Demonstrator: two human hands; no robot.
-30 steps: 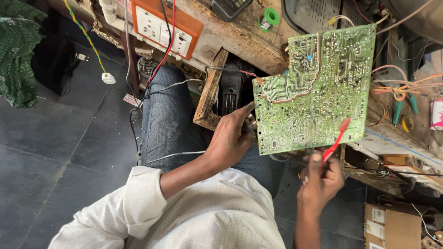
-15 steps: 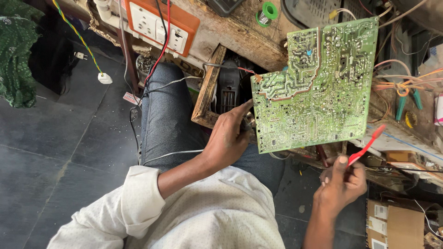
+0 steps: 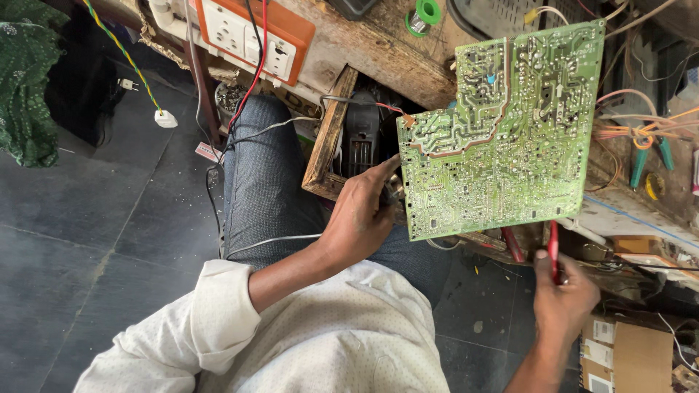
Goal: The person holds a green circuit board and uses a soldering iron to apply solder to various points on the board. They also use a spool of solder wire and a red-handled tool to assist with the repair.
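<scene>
Gripping a green circuit board (image 3: pixel 502 138) left hand (image 3: pixel 360 218), red tool (image 3: pixel 553 247) right hand (image 3: pixel 564 302), above cluttered wooden workbench (image 3: pixel 386 51).

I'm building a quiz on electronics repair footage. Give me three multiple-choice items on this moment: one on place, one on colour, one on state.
1. Where does the left hand grip the green printed circuit board?
A. its lower left edge
B. its top right corner
C. its middle

2. What colour is the slim tool handle in the right hand?
A. blue
B. red
C. white

3. How is the board held?
A. flat on the floor
B. raised, solder side facing the camera
C. inside the cardboard box

Answers: 1 A, the fingers pinch the lower left edge. 2 B, a red shaft sticks up from the fist. 3 B, solder traces show while it is held up before the wooden workbench.
</scene>
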